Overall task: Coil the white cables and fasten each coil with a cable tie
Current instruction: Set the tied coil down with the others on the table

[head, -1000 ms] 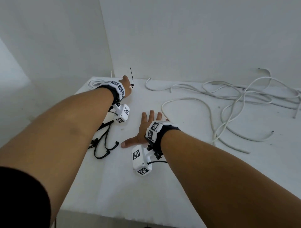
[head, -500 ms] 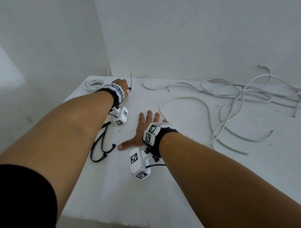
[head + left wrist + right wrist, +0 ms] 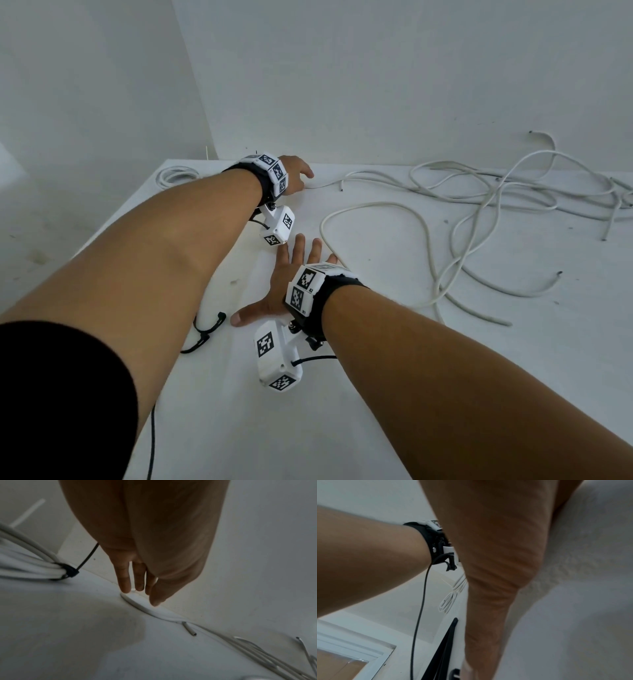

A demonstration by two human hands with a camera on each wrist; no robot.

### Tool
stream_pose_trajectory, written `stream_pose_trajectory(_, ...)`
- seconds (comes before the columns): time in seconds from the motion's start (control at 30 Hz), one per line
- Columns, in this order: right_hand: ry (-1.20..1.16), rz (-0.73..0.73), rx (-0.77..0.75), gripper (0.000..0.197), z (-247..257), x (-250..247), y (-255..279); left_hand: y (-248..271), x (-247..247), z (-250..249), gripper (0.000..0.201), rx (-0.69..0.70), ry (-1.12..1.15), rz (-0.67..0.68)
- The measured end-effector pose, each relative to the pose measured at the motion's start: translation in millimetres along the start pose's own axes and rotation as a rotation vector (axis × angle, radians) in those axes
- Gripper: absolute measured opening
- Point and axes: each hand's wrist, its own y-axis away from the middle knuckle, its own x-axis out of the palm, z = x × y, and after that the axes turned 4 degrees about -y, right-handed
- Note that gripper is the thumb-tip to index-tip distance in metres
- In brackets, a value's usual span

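1. Head view: loose white cables (image 3: pixel 479 192) sprawl over the far right of the table (image 3: pixel 376 394), and one already-bound coil (image 3: pixel 176 173) sits at the far left corner. My left hand (image 3: pixel 294 174) reaches to the back edge, right by a cable end (image 3: pixel 325 185). My right hand (image 3: pixel 291 274) lies flat on the table, fingers spread, holding nothing. Spare black cable ties (image 3: pixel 205 334) lie just beside my left forearm. No containers are in sight.

2. Left wrist view: my fingers (image 3: pixel 124 580) hang nearly straight, their tips touching the cable end (image 3: pixel 137 602) against the wall without closing on it. The tied coil (image 3: pixel 29 566) lies to one side, its black tie (image 3: pixel 71 571) cinched round the strands. I judge this cable light, springy and smooth, so I should pinch near the tip and expect loops to spring open.

3. Right wrist view: my palm fills most of the frame; the coil (image 3: pixel 452 596) shows beyond.
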Motion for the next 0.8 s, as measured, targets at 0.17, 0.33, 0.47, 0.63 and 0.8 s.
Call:
stream_pose_trajectory(0.17, -0.009, 0.0, -0.014, 0.161, -1.7, 1.0, -0.6, -6.6, 10.1, -1.3, 0.05, 0.013, -0.059, 0.052)
stream_pose_trajectory(0.33, -0.017, 0.0, -0.015, 0.16, -1.2, 2.9, 0.7, -5.6, 6.0, -3.7, 0.032, 0.029, -0.112, 0.012)
stream_pose_trajectory(0.47, -0.014, -0.001, -0.001, 0.161, 0.8, 2.4, 0.7, -2.9, 3.3, -0.5, 0.032, 0.04, -0.15, 0.083)
stream_pose_trajectory(0.63, -0.018, -0.005, -0.003, 0.162, -0.3, 1.2, -0.8, 0.1, -2.4, -3.9, 0.029, 0.053, -0.199, 0.082)
stream_pose_trajectory(0.8, 0.001, -0.012, 0.001, 0.159, -0.8, -0.6, 0.7, -2.8, -8.3, -6.7, 0.028, 0.035, -0.208, 0.012)
